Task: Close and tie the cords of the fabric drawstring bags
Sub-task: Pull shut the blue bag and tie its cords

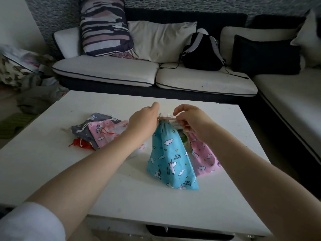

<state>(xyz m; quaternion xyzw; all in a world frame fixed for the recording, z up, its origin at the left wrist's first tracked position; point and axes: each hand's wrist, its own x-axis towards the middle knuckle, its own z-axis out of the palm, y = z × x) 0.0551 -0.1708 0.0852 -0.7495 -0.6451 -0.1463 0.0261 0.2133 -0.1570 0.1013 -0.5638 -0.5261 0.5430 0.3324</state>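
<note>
A blue unicorn-print drawstring bag (172,159) stands upright on the white table (52,167), its mouth gathered at the top. My left hand (144,119) and my right hand (191,119) each pinch an end of its beige cord (167,119) at the neck, one on either side. A pink unicorn bag (204,157) lies just behind and to the right of the blue one, partly hidden by my right forearm. To the left lies a pile of bags: a grey one (83,129), a pink one (99,133), a sheer one with red cord (116,129) and a red one (81,145).
A white and dark sofa (121,70) runs behind the table, with cushions and a black backpack (202,53) on it. Clothes and bags lie heaped on the floor at the left (26,75). The sofa's corner section (295,101) borders the table's right side.
</note>
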